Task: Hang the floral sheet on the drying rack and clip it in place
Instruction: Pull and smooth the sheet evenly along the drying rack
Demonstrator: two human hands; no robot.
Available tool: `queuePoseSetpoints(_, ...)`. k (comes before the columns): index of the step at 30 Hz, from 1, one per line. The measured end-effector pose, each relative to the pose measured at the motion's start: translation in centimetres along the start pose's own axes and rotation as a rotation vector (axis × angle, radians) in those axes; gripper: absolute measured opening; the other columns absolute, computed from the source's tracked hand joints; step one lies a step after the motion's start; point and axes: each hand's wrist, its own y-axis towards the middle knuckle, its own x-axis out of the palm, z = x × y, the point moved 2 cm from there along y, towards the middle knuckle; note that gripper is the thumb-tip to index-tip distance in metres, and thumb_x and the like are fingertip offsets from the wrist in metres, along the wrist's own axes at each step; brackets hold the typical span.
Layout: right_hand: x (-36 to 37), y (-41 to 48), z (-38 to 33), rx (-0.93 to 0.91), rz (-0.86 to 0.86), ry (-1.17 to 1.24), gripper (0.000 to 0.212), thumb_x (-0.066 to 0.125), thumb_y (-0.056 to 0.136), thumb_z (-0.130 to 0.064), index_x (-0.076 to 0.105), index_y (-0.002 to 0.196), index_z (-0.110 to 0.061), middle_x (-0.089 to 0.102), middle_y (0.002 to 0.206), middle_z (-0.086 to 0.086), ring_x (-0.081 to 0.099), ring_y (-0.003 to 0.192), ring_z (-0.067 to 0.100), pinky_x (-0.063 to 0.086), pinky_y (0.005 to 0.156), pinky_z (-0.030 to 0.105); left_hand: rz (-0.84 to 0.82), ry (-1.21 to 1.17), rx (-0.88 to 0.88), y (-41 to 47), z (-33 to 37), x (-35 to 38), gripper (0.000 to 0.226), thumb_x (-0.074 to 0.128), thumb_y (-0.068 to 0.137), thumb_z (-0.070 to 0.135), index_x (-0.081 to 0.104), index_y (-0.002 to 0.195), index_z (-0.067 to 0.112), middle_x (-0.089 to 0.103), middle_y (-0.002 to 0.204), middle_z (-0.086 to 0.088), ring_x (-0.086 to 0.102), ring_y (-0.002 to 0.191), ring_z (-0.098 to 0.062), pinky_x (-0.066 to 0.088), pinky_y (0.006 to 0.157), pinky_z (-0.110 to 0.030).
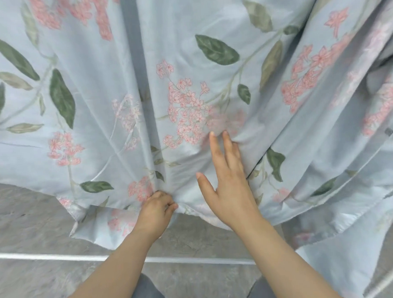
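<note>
Two hands are seen on the floral sheet, which is hung up in front of the camera, and pretty much everything from 9 o'clock round through 12 to 3 is covered by it. It's pale blue, printed with pink blossom clusters and green leaves, and the grey floor is seen below its lower hem from about 6 to 8 o'clock.

The left hand is curled tight, and a gathered fold of the sheet right by the hem is pinched in it, a bit to the 7 o'clock side of centre. From that pinch, creases are pulled upward toward 12 o'clock, alongside a darker grey-blue band in the fabric. Whether that's a shadow or something behind the cloth can't be told.

The right hand is laid flat on the sheet just beside the left, at its 2 o'clock, with fingers straight and spread and the thumb stuck out toward 10 o'clock. At its 3 o'clock the sheet is bunched into deep hanging folds.

A white bar is stretched across below the hem at 6 o'clock, and grey trouser legs are visible at the bottom edge.
</note>
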Motion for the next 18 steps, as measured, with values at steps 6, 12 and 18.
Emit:
queuePoseSetpoints(6,0.3,2.3,1.4,0.066,-0.059,0.015,0.079,0.049,0.096,-0.038,-0.008,0.151,-0.040,-0.019,0.160,-0.008,-0.014,0.148,0.025,0.010,0.121,0.049,0.000,-0.004,-0.009,0.1,0.7,0.1,0.022,0.062,0.090,0.016,0.053,0.070,0.017,0.053,0.086,-0.002,0.051,0.080,-0.019,0.036,0.071,-0.025)
queuePoseSetpoints(12,2.4,4.3,4.7,0.069,-0.032,0.029,0.076,0.051,0.096,-0.036,0.002,0.153,-0.033,-0.013,0.162,-0.005,-0.011,0.149,0.019,0.012,0.122,0.043,0.060,0.053,0.088,3.4,0.1,0.5,0.019,0.065,0.088,0.012,0.059,0.071,0.007,0.056,0.081,-0.005,0.054,0.077,-0.024,0.042,0.072,-0.032)
queuePoseSetpoints(18,5.5,4.6,8.5,0.145,-0.172,-0.060,0.077,0.054,0.094,-0.041,0.008,0.154,-0.031,-0.010,0.162,-0.003,-0.007,0.150,0.019,0.015,0.121,0.042,0.134,0.039,0.120,6.7,-1.2,1.6,0.013,0.067,0.086,0.010,0.061,0.075,0.007,0.058,0.084,-0.004,0.053,0.080,-0.025,0.042,0.075,-0.034)
